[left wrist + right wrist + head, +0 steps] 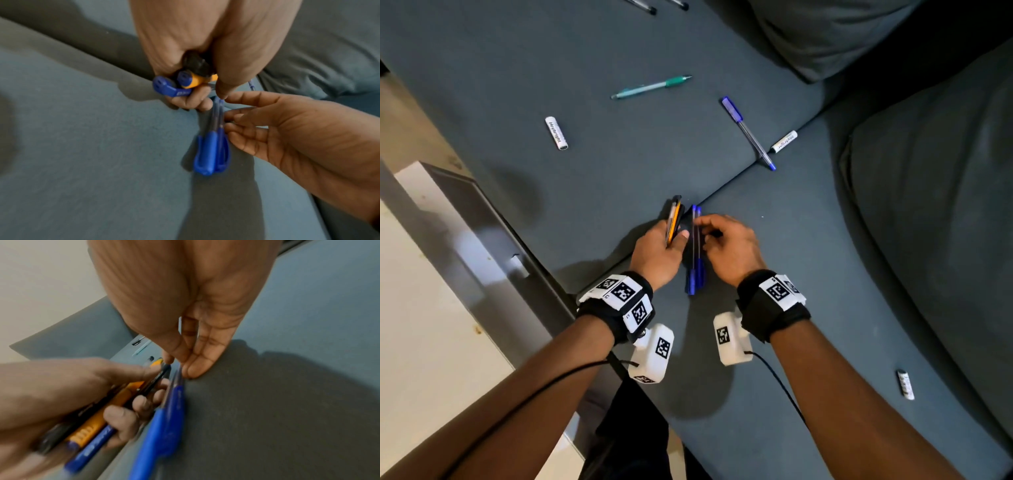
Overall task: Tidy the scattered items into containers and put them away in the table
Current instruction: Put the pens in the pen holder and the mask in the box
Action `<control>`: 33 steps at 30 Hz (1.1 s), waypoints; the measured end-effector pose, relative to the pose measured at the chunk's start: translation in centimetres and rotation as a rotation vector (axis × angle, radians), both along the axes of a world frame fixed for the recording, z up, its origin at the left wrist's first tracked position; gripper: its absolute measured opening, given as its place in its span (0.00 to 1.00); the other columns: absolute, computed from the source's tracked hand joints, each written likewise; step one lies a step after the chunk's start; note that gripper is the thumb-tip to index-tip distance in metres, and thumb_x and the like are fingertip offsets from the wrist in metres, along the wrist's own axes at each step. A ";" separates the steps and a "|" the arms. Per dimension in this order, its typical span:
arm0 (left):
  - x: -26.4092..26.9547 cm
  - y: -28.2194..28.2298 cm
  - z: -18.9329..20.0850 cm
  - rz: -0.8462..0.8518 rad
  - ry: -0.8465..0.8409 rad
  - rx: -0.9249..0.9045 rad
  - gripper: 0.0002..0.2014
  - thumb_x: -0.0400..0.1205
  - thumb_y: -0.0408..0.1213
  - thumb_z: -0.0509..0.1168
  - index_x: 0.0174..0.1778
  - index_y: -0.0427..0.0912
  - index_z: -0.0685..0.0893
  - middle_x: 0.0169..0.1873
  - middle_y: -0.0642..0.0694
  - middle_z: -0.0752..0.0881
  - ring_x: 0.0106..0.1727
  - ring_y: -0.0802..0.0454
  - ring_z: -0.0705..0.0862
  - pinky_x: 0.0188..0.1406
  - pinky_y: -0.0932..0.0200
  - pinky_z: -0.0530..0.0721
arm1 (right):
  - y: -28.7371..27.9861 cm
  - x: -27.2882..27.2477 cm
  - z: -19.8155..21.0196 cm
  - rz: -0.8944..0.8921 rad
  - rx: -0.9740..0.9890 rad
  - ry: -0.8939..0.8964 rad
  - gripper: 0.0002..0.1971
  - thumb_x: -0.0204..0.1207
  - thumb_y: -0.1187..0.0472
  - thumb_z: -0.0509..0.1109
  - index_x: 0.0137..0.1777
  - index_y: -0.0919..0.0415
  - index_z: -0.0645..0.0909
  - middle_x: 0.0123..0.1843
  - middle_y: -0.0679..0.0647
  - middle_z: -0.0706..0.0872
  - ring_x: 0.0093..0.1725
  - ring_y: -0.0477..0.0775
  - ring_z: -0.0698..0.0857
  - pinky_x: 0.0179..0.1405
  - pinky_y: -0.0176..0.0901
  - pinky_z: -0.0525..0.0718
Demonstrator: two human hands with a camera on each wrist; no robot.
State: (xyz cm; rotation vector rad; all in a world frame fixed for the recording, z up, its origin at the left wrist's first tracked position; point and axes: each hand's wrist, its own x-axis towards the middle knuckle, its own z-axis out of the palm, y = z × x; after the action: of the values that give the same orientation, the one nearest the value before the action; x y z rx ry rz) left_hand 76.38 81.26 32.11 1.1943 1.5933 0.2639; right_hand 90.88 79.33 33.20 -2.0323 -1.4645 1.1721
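My left hand [671, 236] grips a bundle of pens [674, 219], among them an orange one, a black one and a blue-capped one [191, 78]. Right beside it, two blue-capped pens [695, 260] lie side by side on the grey-blue sofa seat [774, 394], caps toward me. My right hand [705, 228] reaches down on their far ends, thumb and fingertips [193, 371] pinching the barrels near the tips. In the right wrist view the blue caps [164, 426] lie low on the fabric next to the left hand's bundle [92, 430].
Scattered on the seat are a green pen [650, 87], another blue pen [748, 132], and three white batteries [556, 133] [784, 141] [905, 384]. Two dark pens [642, 6] lie at the far edge. Cushions [928, 205] rise on the right; a grey table [465, 219] stands left.
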 end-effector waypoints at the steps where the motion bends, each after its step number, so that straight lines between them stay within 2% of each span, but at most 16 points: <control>1: 0.1 0.2 0.1 -0.041 0.033 0.016 0.12 0.81 0.48 0.67 0.54 0.43 0.82 0.45 0.43 0.89 0.48 0.43 0.87 0.49 0.56 0.81 | -0.5 -0.2 -0.1 0.009 -0.005 0.042 0.20 0.71 0.64 0.60 0.58 0.48 0.86 0.51 0.51 0.89 0.48 0.58 0.88 0.56 0.56 0.86; 3: 0.3 0.6 0.6 -0.111 0.073 0.044 0.19 0.76 0.50 0.72 0.56 0.43 0.81 0.44 0.45 0.88 0.49 0.45 0.86 0.46 0.59 0.79 | -1.1 0.0 -0.3 -0.021 0.000 0.063 0.21 0.70 0.61 0.59 0.60 0.45 0.84 0.49 0.48 0.90 0.46 0.56 0.89 0.54 0.56 0.87; 6: 0.7 1.0 0.8 -0.264 0.198 0.066 0.25 0.70 0.52 0.77 0.54 0.42 0.76 0.44 0.43 0.87 0.49 0.40 0.86 0.49 0.50 0.81 | 0.0 1.5 -0.2 -0.198 0.059 0.020 0.17 0.72 0.63 0.64 0.57 0.47 0.86 0.43 0.46 0.88 0.43 0.53 0.89 0.52 0.56 0.88; 8: 0.9 1.0 0.9 -0.365 0.286 0.115 0.23 0.73 0.49 0.75 0.55 0.40 0.75 0.49 0.39 0.87 0.54 0.36 0.85 0.51 0.48 0.79 | 1.8 2.8 0.4 -0.259 0.113 -0.063 0.15 0.73 0.63 0.67 0.56 0.50 0.86 0.47 0.50 0.88 0.44 0.52 0.88 0.54 0.54 0.87; 10: 1.1 1.0 1.2 -0.448 0.346 0.192 0.18 0.78 0.46 0.69 0.56 0.38 0.76 0.54 0.37 0.86 0.57 0.34 0.83 0.54 0.47 0.78 | 4.4 4.0 1.1 -0.243 0.163 -0.148 0.15 0.72 0.63 0.68 0.58 0.53 0.85 0.53 0.52 0.86 0.48 0.52 0.87 0.57 0.52 0.85; 12: 1.1 1.1 1.3 -0.484 0.353 0.221 0.15 0.81 0.44 0.64 0.57 0.37 0.77 0.54 0.35 0.86 0.57 0.33 0.83 0.54 0.46 0.78 | 7.6 4.7 1.6 -0.190 0.171 -0.256 0.18 0.73 0.62 0.69 0.64 0.53 0.83 0.56 0.55 0.84 0.51 0.56 0.86 0.60 0.49 0.83; 14: 0.5 1.4 1.2 -0.483 0.325 0.194 0.14 0.82 0.43 0.61 0.56 0.36 0.78 0.53 0.34 0.86 0.56 0.31 0.83 0.53 0.46 0.79 | 10.8 5.1 1.7 -0.134 0.115 -0.359 0.21 0.75 0.58 0.69 0.68 0.53 0.79 0.56 0.57 0.86 0.57 0.60 0.85 0.60 0.48 0.80; 17: -1.1 1.4 1.1 -0.396 0.232 0.161 0.15 0.84 0.47 0.60 0.53 0.37 0.77 0.48 0.34 0.87 0.53 0.31 0.84 0.48 0.48 0.78 | 13.9 4.9 1.1 -0.099 0.002 -0.415 0.21 0.75 0.52 0.71 0.67 0.51 0.76 0.56 0.58 0.88 0.61 0.64 0.84 0.60 0.49 0.78; 21: -4.4 1.1 0.9 -0.191 0.096 0.121 0.16 0.84 0.53 0.59 0.41 0.43 0.76 0.31 0.44 0.83 0.38 0.38 0.83 0.37 0.51 0.77 | 14.4 3.7 0.6 -0.120 0.027 -0.392 0.10 0.75 0.58 0.68 0.56 0.52 0.82 0.54 0.57 0.89 0.59 0.65 0.84 0.57 0.47 0.78; 24: -6.4 1.3 0.6 -0.042 -0.011 0.117 0.16 0.84 0.54 0.60 0.34 0.50 0.72 0.25 0.52 0.77 0.28 0.48 0.76 0.34 0.53 0.74 | 12.2 1.8 0.2 0.020 0.070 -0.392 0.10 0.73 0.61 0.68 0.53 0.52 0.84 0.49 0.55 0.90 0.54 0.65 0.86 0.55 0.50 0.81; 26: -7.2 1.8 1.0 0.081 -0.074 0.103 0.15 0.83 0.54 0.60 0.34 0.50 0.72 0.24 0.53 0.76 0.27 0.50 0.76 0.35 0.51 0.79 | 10.0 0.5 0.2 0.073 0.133 -0.328 0.10 0.72 0.62 0.68 0.52 0.52 0.85 0.45 0.53 0.90 0.50 0.61 0.87 0.52 0.48 0.82; 29: -7.4 3.1 1.7 0.341 -0.281 0.013 0.11 0.86 0.46 0.61 0.42 0.45 0.73 0.26 0.47 0.75 0.27 0.49 0.79 0.34 0.51 0.86 | 7.2 -1.6 0.8 0.063 0.229 -0.129 0.12 0.69 0.64 0.68 0.49 0.51 0.86 0.40 0.48 0.90 0.41 0.52 0.88 0.49 0.46 0.85; 31: -7.4 4.0 2.0 0.398 -0.343 -0.018 0.08 0.87 0.44 0.60 0.44 0.46 0.74 0.29 0.45 0.79 0.26 0.51 0.82 0.28 0.57 0.83 | 5.9 -3.3 1.2 0.137 0.303 -0.040 0.13 0.69 0.65 0.67 0.49 0.52 0.88 0.43 0.48 0.90 0.41 0.51 0.88 0.48 0.48 0.87; 33: -7.4 4.8 1.8 0.467 -0.410 -0.043 0.07 0.87 0.44 0.59 0.46 0.47 0.77 0.34 0.45 0.85 0.30 0.51 0.85 0.32 0.57 0.85 | 5.4 -5.4 1.7 0.267 0.321 -0.010 0.14 0.70 0.65 0.67 0.52 0.52 0.89 0.48 0.48 0.91 0.45 0.51 0.89 0.50 0.49 0.87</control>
State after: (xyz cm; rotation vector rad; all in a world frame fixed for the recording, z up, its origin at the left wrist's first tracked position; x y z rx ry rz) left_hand 69.02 86.08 33.87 0.6644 1.4802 0.7227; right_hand 85.51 84.74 34.92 -1.6685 -1.8387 0.9454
